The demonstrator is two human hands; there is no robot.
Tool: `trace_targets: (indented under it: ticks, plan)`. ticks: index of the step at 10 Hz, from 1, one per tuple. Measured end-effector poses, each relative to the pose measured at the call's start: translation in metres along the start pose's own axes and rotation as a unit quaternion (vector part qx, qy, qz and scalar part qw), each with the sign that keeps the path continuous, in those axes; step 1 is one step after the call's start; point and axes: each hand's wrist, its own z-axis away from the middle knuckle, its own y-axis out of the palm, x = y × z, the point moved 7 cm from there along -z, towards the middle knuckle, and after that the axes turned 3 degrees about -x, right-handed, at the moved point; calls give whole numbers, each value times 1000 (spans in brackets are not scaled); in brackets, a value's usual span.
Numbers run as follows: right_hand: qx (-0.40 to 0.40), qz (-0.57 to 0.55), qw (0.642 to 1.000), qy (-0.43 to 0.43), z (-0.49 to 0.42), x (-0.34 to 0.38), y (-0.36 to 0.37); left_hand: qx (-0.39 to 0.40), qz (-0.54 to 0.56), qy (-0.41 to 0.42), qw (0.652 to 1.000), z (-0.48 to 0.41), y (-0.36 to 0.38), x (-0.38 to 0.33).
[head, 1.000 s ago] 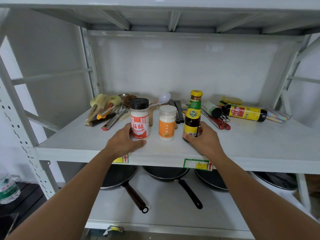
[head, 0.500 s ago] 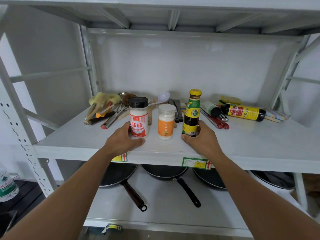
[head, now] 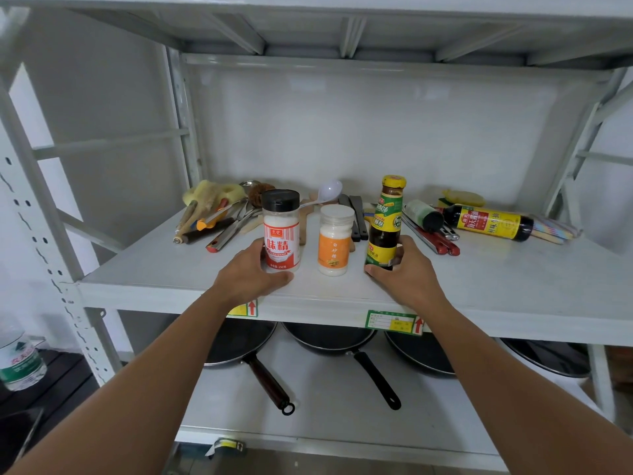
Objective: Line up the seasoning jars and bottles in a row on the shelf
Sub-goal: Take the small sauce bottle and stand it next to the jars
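Note:
Three containers stand upright in a row near the front of the white shelf [head: 513,279]. A black-capped jar with a red label [head: 281,231] is on the left, and my left hand [head: 250,275] wraps its base. In the middle stands a white-lidded jar with an orange label [head: 335,240], untouched. On the right, my right hand [head: 407,272] grips the base of a dark sauce bottle with a yellow cap [head: 386,222]. Farther back right, a dark soy sauce bottle with a yellow label [head: 489,222] lies on its side, beside a small green-labelled bottle [head: 424,214], also lying down.
Utensils [head: 219,217] are piled at the back left, with a white ladle [head: 327,192], black tongs and red-handled tools behind the row. Several pans [head: 329,341] sit on the shelf below. A water bottle [head: 19,361] stands at far left.
Both hands stay on their containers. The row appears slightly higher in view, with little real movement.

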Motion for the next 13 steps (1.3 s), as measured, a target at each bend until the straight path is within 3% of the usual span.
trace_targets:
  ticks: [13]
  plan:
    - [43,22,999,8,7,8,3,1,-3,-7,1000,4,-1,-4]
